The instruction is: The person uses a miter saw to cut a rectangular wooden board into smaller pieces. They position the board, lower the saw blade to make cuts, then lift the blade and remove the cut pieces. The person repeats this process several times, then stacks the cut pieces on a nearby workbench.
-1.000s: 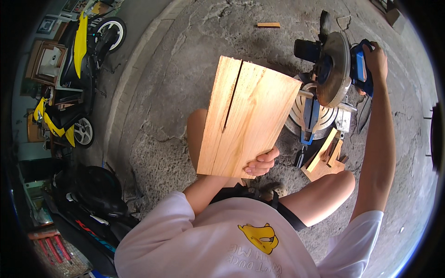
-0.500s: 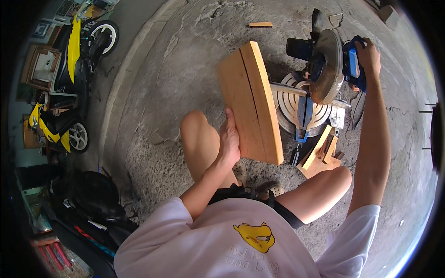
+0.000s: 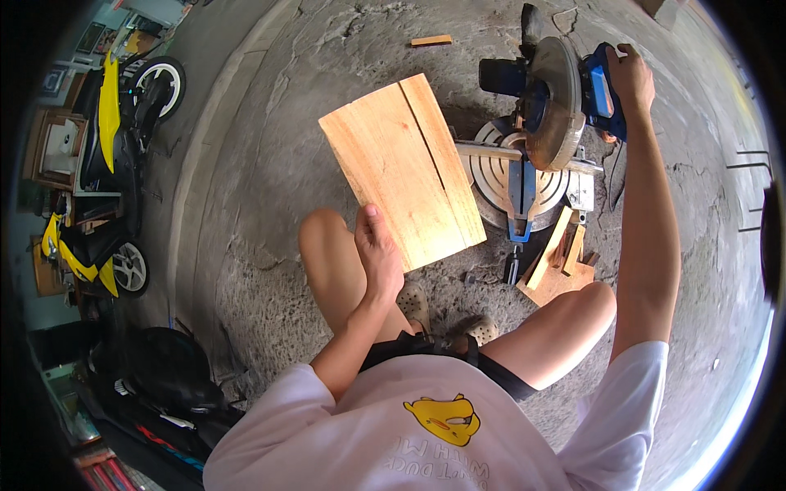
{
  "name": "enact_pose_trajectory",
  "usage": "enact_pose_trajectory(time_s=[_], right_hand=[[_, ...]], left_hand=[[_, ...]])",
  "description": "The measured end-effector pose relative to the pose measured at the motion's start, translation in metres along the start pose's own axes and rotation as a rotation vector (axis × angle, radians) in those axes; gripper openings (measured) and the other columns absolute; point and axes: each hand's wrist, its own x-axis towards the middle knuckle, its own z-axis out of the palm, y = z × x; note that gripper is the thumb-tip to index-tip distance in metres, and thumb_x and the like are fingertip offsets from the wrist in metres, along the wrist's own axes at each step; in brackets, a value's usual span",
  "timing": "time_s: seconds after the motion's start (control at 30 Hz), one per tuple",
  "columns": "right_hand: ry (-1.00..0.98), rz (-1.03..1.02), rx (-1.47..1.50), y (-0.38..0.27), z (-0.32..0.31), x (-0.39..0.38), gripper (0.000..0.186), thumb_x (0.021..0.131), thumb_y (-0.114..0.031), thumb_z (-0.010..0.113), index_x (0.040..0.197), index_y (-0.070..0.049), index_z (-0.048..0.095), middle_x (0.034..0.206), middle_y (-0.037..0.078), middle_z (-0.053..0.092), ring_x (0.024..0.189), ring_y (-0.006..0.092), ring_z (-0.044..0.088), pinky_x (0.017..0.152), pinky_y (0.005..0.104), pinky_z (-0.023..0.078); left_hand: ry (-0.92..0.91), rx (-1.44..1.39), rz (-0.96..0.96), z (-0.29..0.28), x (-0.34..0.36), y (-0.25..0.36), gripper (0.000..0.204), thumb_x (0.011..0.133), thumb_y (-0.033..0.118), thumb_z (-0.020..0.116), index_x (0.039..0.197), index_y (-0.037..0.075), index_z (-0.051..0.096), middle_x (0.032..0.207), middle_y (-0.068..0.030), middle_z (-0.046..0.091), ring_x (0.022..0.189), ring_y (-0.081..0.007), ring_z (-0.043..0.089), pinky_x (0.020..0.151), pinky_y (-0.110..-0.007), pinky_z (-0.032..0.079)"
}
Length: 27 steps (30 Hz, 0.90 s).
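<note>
A light-brown wooden board (image 3: 401,172) with a dark straight line along its length is held up in front of me. My left hand (image 3: 379,250) grips its near left edge, thumb on the face and fingers hidden behind. To the right stands a blue miter saw (image 3: 553,102), its blade guard raised above a round slotted base (image 3: 497,184). My right hand (image 3: 633,82) is closed around the blue saw handle (image 3: 604,92). The board's right edge overlaps part of the saw base in view; I cannot tell whether they touch.
Wooden offcuts (image 3: 553,250) and a small brown panel (image 3: 557,286) lie near the saw's front. Another wood strip (image 3: 431,40) rests on the concrete floor (image 3: 254,164) farther off. Yellow-and-black motorbikes (image 3: 110,106) stand along the left, with a black one (image 3: 155,368) nearer me.
My left hand has turned the board so its broad face shows more, and its far end has swung left. My right hand stays on the saw handle. The whole view has shifted slightly.
</note>
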Motion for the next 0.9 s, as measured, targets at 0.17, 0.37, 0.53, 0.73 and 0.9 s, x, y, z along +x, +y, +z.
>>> enact_pose_trajectory(time_s=[0.17, 0.37, 0.53, 0.73, 0.9], right_hand=[[0.481, -0.305, 0.183, -0.003, -0.005, -0.01, 0.029, 0.091, -0.036, 0.059, 0.107, -0.014, 0.069, 0.097, 0.008, 0.071, 0.091, 0.027, 0.067, 0.079, 0.0446, 0.049], [0.032, -0.058, 0.92, -0.079, -0.078, -0.15, 0.051, 0.103, -0.044, 0.04, 0.094, -0.001, 0.068, 0.058, 0.002, 0.057, 0.052, 0.0085, 0.053, 0.049, 0.0252, 0.041], [-1.229, 0.117, 1.389, -0.072, -0.09, -0.228, 0.097, 0.088, -0.078, 0.012, 0.126, 0.0, 0.054, 0.088, 0.016, 0.068, 0.077, 0.0199, 0.066, 0.072, 0.0302, 0.052], [-1.273, 0.15, 1.646, -0.049, -0.091, -0.277, 0.078, 0.092, -0.055, 0.054, 0.141, 0.004, 0.039, 0.133, 0.02, 0.054, 0.122, 0.0247, 0.053, 0.105, 0.037, 0.038], [-1.026, 0.289, 1.717, -0.056, -0.091, -0.304, 0.06, 0.094, -0.014, 0.061, 0.145, -0.005, 0.032, 0.132, 0.018, 0.053, 0.121, 0.021, 0.052, 0.103, 0.0347, 0.039]], left_hand=[[0.041, 0.0, 0.015, -0.003, 0.0, -0.001, 0.064, 0.098, 0.053, 0.044, 0.128, -0.002, 0.043, 0.124, -0.0159, 0.054, 0.114, -0.021, 0.053, 0.098, -0.033, 0.043], [-0.059, 0.15, 0.424, -0.025, 0.012, -0.013, 0.055, 0.097, 0.052, 0.047, 0.113, -0.001, 0.048, 0.109, -0.0102, 0.056, 0.102, -0.0139, 0.053, 0.088, -0.029, 0.043], [-0.196, 0.357, 1.051, -0.031, 0.041, 0.001, 0.047, 0.093, 0.044, 0.062, 0.103, 0.0, 0.049, 0.095, -0.0125, 0.061, 0.081, -0.0182, 0.059, 0.07, -0.029, 0.047], [-0.576, 0.846, 1.851, -0.035, 0.064, 0.059, 0.028, 0.082, 0.006, 0.069, 0.1, 0.017, 0.051, 0.113, -0.0046, 0.053, 0.101, -0.0226, 0.059, 0.089, -0.038, 0.045], [-0.304, 0.748, 1.63, -0.02, 0.071, 0.047, 0.051, 0.084, 0.028, 0.075, 0.126, 0.013, 0.048, 0.127, -0.0115, 0.046, 0.124, -0.0308, 0.044, 0.101, -0.043, 0.042]])
